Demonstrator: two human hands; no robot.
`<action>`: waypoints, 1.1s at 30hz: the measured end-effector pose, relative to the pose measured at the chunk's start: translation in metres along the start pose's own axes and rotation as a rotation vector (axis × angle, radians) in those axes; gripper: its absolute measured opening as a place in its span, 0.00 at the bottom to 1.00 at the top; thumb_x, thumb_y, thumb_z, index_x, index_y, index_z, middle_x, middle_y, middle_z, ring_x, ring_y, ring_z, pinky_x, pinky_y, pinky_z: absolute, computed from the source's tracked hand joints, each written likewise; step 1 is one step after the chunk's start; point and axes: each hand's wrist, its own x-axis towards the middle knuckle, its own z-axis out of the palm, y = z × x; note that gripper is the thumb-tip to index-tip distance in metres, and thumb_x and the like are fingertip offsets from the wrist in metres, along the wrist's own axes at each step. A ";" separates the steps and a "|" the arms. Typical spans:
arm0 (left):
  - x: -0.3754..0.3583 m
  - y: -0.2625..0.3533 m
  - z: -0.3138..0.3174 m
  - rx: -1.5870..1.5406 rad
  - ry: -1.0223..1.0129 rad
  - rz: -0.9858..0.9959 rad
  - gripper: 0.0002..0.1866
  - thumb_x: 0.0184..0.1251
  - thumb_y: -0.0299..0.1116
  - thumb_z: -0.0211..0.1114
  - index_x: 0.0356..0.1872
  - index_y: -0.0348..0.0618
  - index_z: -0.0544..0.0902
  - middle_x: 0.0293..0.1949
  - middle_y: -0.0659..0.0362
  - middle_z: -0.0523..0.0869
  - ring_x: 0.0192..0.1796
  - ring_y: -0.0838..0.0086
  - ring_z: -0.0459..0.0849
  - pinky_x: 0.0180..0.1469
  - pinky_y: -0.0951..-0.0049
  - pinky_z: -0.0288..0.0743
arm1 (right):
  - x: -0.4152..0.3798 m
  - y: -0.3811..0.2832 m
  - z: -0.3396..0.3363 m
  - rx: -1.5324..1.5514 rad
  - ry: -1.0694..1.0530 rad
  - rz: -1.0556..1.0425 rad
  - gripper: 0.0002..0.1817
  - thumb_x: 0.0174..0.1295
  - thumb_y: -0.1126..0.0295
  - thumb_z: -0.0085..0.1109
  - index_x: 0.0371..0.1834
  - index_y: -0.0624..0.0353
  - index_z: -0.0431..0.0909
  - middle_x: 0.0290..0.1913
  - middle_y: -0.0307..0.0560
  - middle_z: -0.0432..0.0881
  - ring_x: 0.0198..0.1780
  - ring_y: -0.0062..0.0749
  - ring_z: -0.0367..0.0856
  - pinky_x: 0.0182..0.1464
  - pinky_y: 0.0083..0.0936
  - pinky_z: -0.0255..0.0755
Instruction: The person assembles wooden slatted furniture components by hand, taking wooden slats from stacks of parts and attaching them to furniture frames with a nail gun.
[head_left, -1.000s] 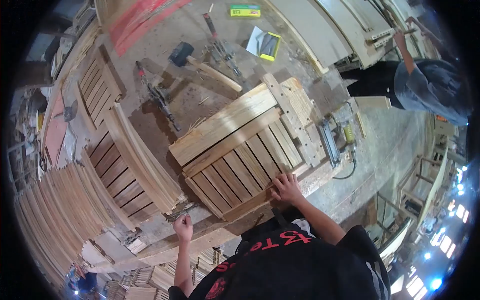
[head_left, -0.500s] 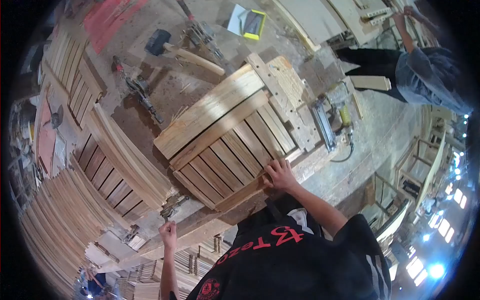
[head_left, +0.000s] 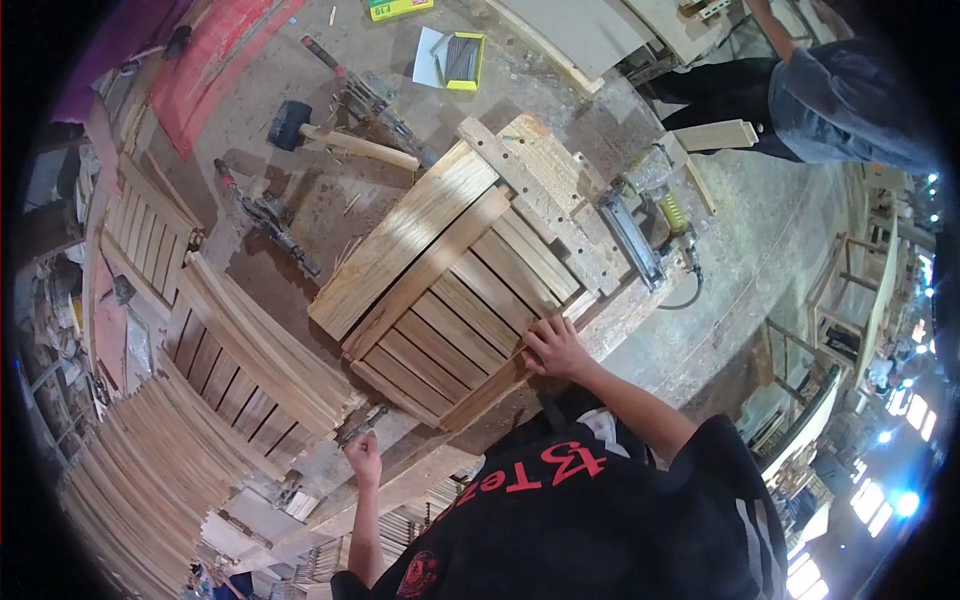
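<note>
A slatted wooden panel (head_left: 440, 318) lies on the workbench in front of me, its slats set between two rails. Beyond it, a wide pale board (head_left: 405, 240) runs along the far rail. My right hand (head_left: 555, 348) rests on the near rail, its fingers bent over the edge beside the slat ends. Close to the panel's left corner, my left hand (head_left: 364, 456) is closed at a metal clamp (head_left: 360, 424) on the bench edge; what its fingers grip is too small to make out.
A mallet (head_left: 290, 126), two bar clamps, a nail gun (head_left: 635, 240) and a yellow box of nails (head_left: 465, 62) lie around the panel. More slatted panels (head_left: 225, 375) and stacked strips (head_left: 135, 480) are at left. Another person (head_left: 850, 100) stands at upper right.
The view has shifted a little, so the tools and panels sit differently in the frame. My left hand has moved closer to the panel's corner and the clamp. My right hand stays on the near rail.
</note>
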 end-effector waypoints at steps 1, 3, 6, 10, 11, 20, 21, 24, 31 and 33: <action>-0.001 0.003 0.001 0.009 0.007 0.023 0.22 0.64 0.26 0.62 0.13 0.39 0.62 0.12 0.66 0.59 0.18 0.84 0.57 0.20 0.70 0.51 | -0.001 -0.001 -0.003 0.002 -0.009 -0.004 0.18 0.54 0.56 0.62 0.43 0.51 0.74 0.47 0.46 0.73 0.49 0.44 0.70 0.50 0.42 0.66; -0.004 -0.007 0.000 -0.052 -0.025 0.063 0.21 0.63 0.27 0.63 0.14 0.38 0.63 0.13 0.67 0.58 0.19 0.83 0.58 0.21 0.70 0.53 | -0.004 0.001 -0.002 0.020 0.005 -0.042 0.17 0.53 0.57 0.62 0.43 0.51 0.74 0.48 0.46 0.73 0.50 0.42 0.71 0.51 0.41 0.65; -0.008 -0.048 -0.027 -0.034 -0.058 0.094 0.17 0.62 0.29 0.63 0.15 0.36 0.70 0.13 0.66 0.61 0.20 0.83 0.60 0.22 0.71 0.55 | -0.006 0.004 -0.003 0.030 0.074 -0.095 0.16 0.54 0.60 0.62 0.45 0.52 0.74 0.47 0.47 0.74 0.52 0.42 0.72 0.57 0.43 0.63; -0.052 -0.027 -0.087 -0.477 -0.031 -0.273 0.15 0.63 0.30 0.60 0.16 0.41 0.73 0.12 0.68 0.66 0.14 0.86 0.61 0.15 0.78 0.52 | -0.010 0.027 -0.014 -0.006 0.175 -0.125 0.19 0.53 0.61 0.60 0.47 0.55 0.73 0.44 0.49 0.73 0.52 0.44 0.72 0.60 0.42 0.65; -0.052 -0.027 -0.082 -0.502 0.026 -0.300 0.15 0.64 0.30 0.60 0.17 0.41 0.73 0.13 0.69 0.66 0.13 0.86 0.61 0.14 0.79 0.51 | -0.011 0.036 -0.018 0.026 0.158 -0.149 0.19 0.52 0.62 0.60 0.46 0.55 0.74 0.44 0.49 0.73 0.52 0.44 0.73 0.58 0.40 0.67; -0.039 -0.026 -0.059 -0.406 -0.079 -0.111 0.19 0.67 0.27 0.59 0.13 0.45 0.68 0.12 0.70 0.65 0.14 0.87 0.61 0.16 0.79 0.50 | -0.018 0.038 0.009 -0.003 0.139 -0.079 0.17 0.51 0.61 0.57 0.43 0.56 0.74 0.39 0.48 0.72 0.48 0.43 0.73 0.53 0.34 0.71; -0.035 -0.030 -0.056 -0.388 -0.091 -0.065 0.20 0.67 0.27 0.59 0.12 0.46 0.67 0.12 0.70 0.65 0.15 0.87 0.61 0.16 0.79 0.49 | -0.017 0.037 0.007 0.006 0.166 -0.077 0.17 0.51 0.61 0.57 0.43 0.56 0.74 0.39 0.48 0.72 0.48 0.43 0.72 0.53 0.34 0.71; -0.028 -0.046 -0.049 -0.176 -0.060 0.026 0.22 0.67 0.26 0.57 0.11 0.46 0.63 0.12 0.70 0.64 0.16 0.87 0.60 0.18 0.78 0.49 | -0.014 0.034 -0.002 -0.019 0.174 -0.057 0.16 0.52 0.61 0.56 0.41 0.57 0.73 0.39 0.48 0.72 0.48 0.42 0.72 0.52 0.33 0.71; -0.028 -0.037 -0.045 -0.038 -0.118 0.027 0.21 0.63 0.23 0.57 0.11 0.44 0.61 0.13 0.70 0.60 0.19 0.86 0.55 0.20 0.74 0.46 | -0.013 0.033 0.000 -0.056 0.191 -0.046 0.13 0.53 0.62 0.55 0.37 0.56 0.72 0.37 0.46 0.72 0.43 0.39 0.71 0.48 0.32 0.70; -0.023 -0.036 -0.041 -0.018 -0.105 0.014 0.20 0.60 0.23 0.57 0.11 0.43 0.61 0.13 0.69 0.60 0.19 0.85 0.55 0.21 0.73 0.47 | -0.010 0.032 -0.004 -0.061 0.159 -0.047 0.12 0.53 0.62 0.56 0.37 0.56 0.73 0.36 0.46 0.71 0.43 0.40 0.71 0.49 0.32 0.70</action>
